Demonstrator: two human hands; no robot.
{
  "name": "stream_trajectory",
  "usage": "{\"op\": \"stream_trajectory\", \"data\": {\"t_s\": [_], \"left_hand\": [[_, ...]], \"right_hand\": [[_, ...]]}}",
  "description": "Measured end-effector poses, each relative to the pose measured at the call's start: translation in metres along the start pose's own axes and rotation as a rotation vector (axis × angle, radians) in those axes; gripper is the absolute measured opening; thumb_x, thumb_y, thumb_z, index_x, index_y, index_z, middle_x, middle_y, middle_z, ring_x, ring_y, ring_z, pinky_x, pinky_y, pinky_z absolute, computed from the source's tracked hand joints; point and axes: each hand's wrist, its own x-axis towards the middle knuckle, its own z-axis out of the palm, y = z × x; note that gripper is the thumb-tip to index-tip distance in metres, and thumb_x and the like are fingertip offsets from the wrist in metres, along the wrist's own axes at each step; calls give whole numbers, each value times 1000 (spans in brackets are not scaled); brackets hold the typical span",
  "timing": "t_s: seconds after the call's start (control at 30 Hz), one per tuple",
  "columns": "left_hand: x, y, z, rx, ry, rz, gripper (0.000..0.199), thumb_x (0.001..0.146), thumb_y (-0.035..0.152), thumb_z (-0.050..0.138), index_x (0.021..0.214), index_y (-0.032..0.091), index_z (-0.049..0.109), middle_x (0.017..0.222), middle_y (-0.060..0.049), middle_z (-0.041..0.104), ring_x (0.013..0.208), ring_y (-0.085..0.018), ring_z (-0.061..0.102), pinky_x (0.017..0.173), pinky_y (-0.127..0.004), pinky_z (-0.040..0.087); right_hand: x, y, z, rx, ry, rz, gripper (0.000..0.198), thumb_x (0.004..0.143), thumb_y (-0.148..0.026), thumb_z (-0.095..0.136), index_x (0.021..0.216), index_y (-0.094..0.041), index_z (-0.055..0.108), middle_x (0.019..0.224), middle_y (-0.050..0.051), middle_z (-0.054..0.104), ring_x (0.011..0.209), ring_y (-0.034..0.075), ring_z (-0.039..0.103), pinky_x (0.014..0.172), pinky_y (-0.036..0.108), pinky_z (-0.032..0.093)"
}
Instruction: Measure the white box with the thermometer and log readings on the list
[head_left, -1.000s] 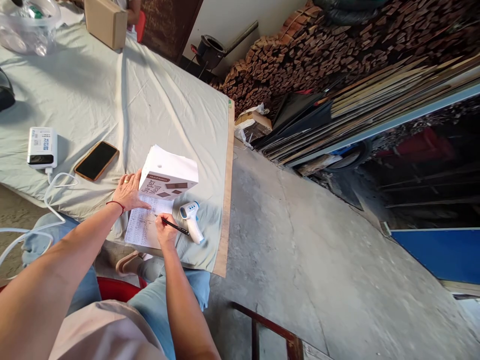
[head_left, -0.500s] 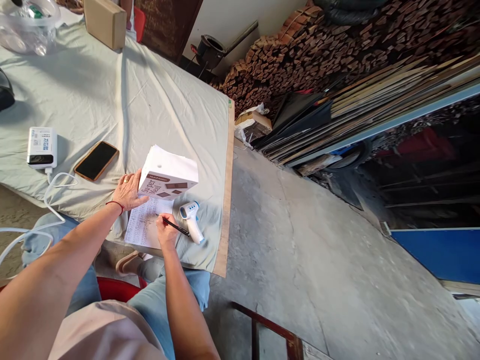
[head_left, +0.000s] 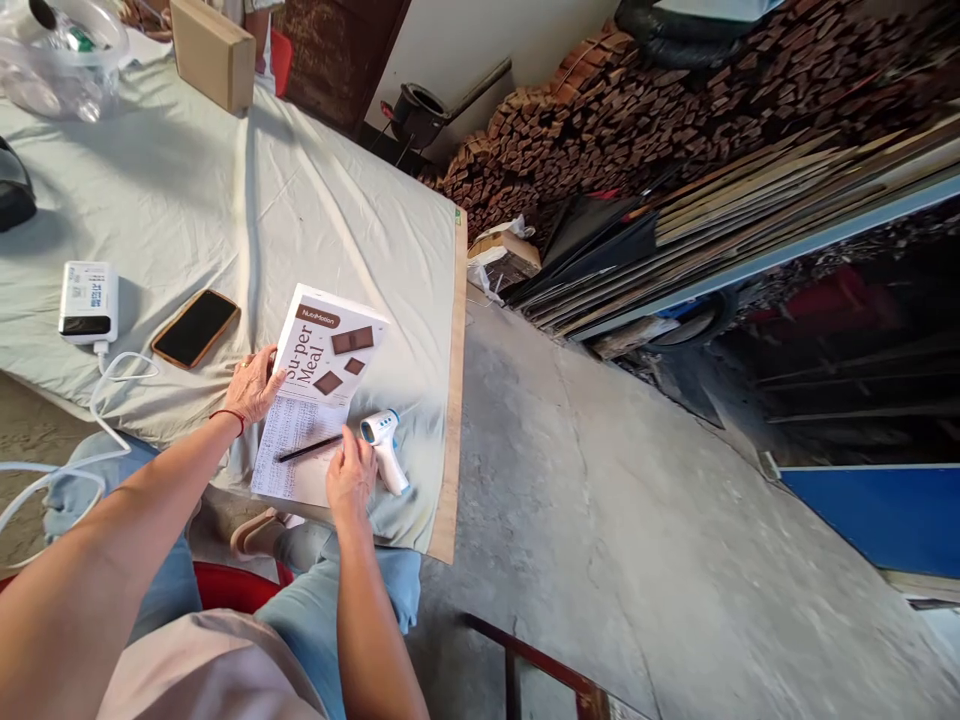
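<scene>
Left of the frame's lower centre, the slim black pen (head_left: 309,449) slants up rightward across the densely marked white sheet (head_left: 289,424) to your nearer right hand (head_left: 350,478), grip unclear, while your left hand (head_left: 253,389) clasps the white, brown-printed box (head_left: 322,345).

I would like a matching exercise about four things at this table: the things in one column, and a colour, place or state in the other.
1. pen
2. smartphone
3. power bank
4. infrared thermometer

A. has a white cable plugged in
B. gun-shaped, white with blue trim
C. dark screen, orange-brown edge
D. black, slanting across the paper sheet

Pairs: 1-D, 2-C, 3-A, 4-B
</scene>
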Motion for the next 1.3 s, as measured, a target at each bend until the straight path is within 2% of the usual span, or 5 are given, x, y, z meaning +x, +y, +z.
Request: {"op": "stream_trajectory", "data": {"t_s": [0.13, 0.33, 0.47, 0.67, 1.3], "left_hand": [[0, 0, -1, -11, 12, -9, 55, 96, 52, 27, 130, 16, 51, 102, -10, 69, 104, -29, 53, 97, -45, 38], [0, -1, -1, 8, 16, -6, 56, 95, 54, 28, 129, 16, 51, 102, -10, 68, 101, -30, 54, 96, -45, 39], [0, -2, -1, 31, 16, -1, 56, 96, 54, 27, 130, 16, 50, 106, -11, 67, 103, -30, 53, 96, -45, 39], [1, 1, -4, 55, -8, -27, 54, 95, 50, 29, 131, 15, 49, 105, -11, 67, 105, -31, 52, 97, -46, 39], [1, -1, -2, 88, -18, -15, 56, 97, 52, 28, 133, 14, 48, 115, -12, 66, 111, -31, 53, 100, -46, 38]], "right_hand": [[15, 26, -18, -130, 113, 228, 47, 83, -32, 57, 127, -18, 60, 125, 18, 55, 113, 32, 51, 93, 45, 39], [42, 53, -46, 86, -189, 385, 44, 75, -52, 60, 96, -15, 66, 90, 13, 64, 85, 27, 56, 75, 36, 42], [51, 15, -51, 645, -114, 388, 49, 75, -69, 52, 73, -20, 55, 60, -2, 47, 58, 15, 43, 56, 28, 35], [79, -65, -42, 1201, -114, 327, 50, 71, -69, 64, 73, -20, 53, 60, -5, 45, 53, 9, 40, 51, 23, 32], [100, -90, -28, 1238, -130, 451, 54, 64, -68, 70, 80, -16, 63, 60, -2, 54, 55, 10, 49, 50, 23, 33]]}}
